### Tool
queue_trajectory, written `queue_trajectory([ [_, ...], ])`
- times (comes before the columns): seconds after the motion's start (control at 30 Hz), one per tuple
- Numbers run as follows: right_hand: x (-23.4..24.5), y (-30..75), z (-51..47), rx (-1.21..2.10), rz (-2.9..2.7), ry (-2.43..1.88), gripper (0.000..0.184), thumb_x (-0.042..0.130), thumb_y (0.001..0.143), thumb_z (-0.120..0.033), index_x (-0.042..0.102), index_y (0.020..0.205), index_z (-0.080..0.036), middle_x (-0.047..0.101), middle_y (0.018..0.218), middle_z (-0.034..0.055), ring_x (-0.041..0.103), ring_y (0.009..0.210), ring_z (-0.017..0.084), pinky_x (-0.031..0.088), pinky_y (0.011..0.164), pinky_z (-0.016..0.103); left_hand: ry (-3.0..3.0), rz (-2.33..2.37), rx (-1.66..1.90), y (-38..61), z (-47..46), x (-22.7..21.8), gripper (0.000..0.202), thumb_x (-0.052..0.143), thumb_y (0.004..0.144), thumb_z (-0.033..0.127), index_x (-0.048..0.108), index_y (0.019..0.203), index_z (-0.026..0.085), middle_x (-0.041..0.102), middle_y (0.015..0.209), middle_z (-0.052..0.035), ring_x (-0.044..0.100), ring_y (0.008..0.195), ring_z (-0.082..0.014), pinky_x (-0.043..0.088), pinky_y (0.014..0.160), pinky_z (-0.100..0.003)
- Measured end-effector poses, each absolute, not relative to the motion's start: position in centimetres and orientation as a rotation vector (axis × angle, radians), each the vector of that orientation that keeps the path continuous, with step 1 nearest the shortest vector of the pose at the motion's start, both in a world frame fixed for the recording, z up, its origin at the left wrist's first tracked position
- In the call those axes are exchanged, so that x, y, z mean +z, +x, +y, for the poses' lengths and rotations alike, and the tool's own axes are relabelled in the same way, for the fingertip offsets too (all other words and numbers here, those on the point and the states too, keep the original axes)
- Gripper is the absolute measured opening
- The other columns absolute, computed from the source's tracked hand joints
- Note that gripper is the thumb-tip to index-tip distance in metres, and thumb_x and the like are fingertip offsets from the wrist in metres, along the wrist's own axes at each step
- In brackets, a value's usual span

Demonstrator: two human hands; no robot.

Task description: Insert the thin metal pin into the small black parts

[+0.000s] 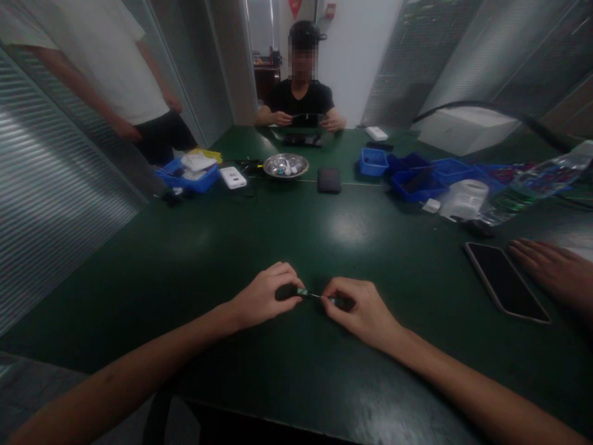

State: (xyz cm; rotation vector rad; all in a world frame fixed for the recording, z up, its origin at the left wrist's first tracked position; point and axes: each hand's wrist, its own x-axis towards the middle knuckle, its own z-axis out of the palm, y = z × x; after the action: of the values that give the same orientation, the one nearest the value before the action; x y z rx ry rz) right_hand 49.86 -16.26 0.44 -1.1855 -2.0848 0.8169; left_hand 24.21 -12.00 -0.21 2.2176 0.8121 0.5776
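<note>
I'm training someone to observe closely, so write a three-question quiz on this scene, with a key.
1. What does the camera wearer's left hand hold?
a) a bottle
b) a small green part
c) a metal bowl

2. True or false: the phone lies to the right of the wearer's right hand.

3. Fill in: the tabletop is dark ____.

Key: 1. b; 2. true; 3. green.

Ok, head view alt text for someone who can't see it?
A bare left hand pinches a small green piece and the right hand a thin silvery shaft extending towards it, above a dark green table; across is a person in a black top.
</note>
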Motion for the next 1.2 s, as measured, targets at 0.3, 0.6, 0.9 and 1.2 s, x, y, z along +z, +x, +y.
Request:
queue_trajectory([
  [0.3,0.0,49.8,-16.3,0.813,-2.129,-1.172,0.01,0.063,0.091,-0.016,0.069,0.082,-0.019,0.064,0.074,-0.001,0.059,0.066,0.014,0.041,0.063,0.025,2.275,0.783,0.531,24.4,-11.7,-0.3,0.017,0.065,0.095,0.021,0.071,0.111,0.02,0.066,0.105,-0.006,0.058,0.101,-0.0209,0.045,0.091,-0.035],
  [0.6,0.0,50.0,-16.0,0.824,-1.919,-1.313,0.018,0.061,0.097,-0.03,0.069,0.084,-0.019,0.065,0.073,-0.0007,0.059,0.064,0.015,0.041,0.06,0.026,2.306,0.868,0.529,24.5,-11.9,-0.6,0.015,0.067,0.093,0.022,0.07,0.107,0.019,0.066,0.102,-0.0057,0.058,0.098,-0.0211,0.045,0.092,-0.037],
  [0.9,0.3,50.2,-16.0,0.825,-1.916,-1.315,0.018,0.061,0.096,-0.029,0.07,0.084,-0.019,0.067,0.074,0.0006,0.061,0.066,0.016,0.043,0.061,0.027,2.445,0.521,0.461,23.3,-13.8,1.0,0.024,0.06,0.098,0.019,0.065,0.122,0.022,0.071,0.117,-0.0074,0.061,0.114,-0.0224,0.045,0.1,-0.038],
  [1.2,0.3,50.4,-16.2,0.834,-1.936,-1.308,0.018,0.062,0.096,-0.03,0.069,0.084,-0.019,0.066,0.074,-0.0003,0.061,0.066,0.015,0.042,0.061,0.027,2.628,0.988,0.439,13.7,-7.5,-0.8,0.032,0.054,0.101,0.028,0.065,0.131,0.024,0.066,0.135,-0.0087,0.058,0.127,-0.0238,0.043,0.108,-0.043],
])
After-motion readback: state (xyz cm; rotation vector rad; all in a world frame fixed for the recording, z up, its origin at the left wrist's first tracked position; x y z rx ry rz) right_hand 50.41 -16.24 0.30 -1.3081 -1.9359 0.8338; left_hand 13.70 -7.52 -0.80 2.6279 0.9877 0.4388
